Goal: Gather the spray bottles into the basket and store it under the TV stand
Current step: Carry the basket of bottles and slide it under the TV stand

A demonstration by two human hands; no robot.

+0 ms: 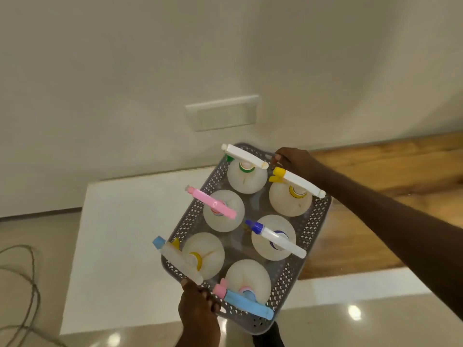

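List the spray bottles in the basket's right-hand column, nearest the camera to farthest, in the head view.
Bottle with blue sprayer and pink nozzle → bottle with white sprayer and dark blue nozzle → bottle with white sprayer and yellow nozzle. All three stand upright in the grey basket.

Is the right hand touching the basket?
Touching. The head view shows the right hand with fingers curled on the far rim of the basket.

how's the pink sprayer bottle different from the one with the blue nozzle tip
The pink bottle has an all-pink spray head; the blue-tipped bottle has a white head with a dark blue nozzle. The pink one stands in the basket's left column, the blue-tipped one in the right. Both are white, round, upright, heads pointing up-left.
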